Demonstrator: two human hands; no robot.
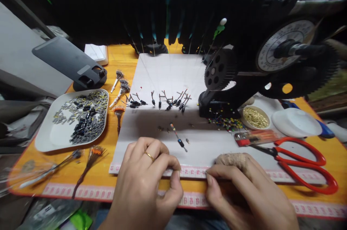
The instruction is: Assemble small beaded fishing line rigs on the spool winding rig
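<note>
My left hand [151, 181], with a gold ring, is pinched closed above the board's front edge, thumb and index tip close together; what lies between them is too small to make out. To its right, my right hand [244, 190] pinches something tiny at its fingertips, with tan wrapping around one finger. Just beyond both hands, a small assembly with a black barrel-shaped piece [180, 143] and an orange-tipped end lies on the white board [151, 150]. Farther back, several similar black pieces [169, 104] with thin prongs lie in a row, with fine threads above them.
A white dish [45, 139] of small grey and black pieces stands left, near wire bundles [93, 154]. Red-handled scissors [322, 154], a red cutter [255, 137], a bowl [268, 123] of gold bits and coloured beads [227, 122] are right. A black geared machine [221, 69] overhangs the board.
</note>
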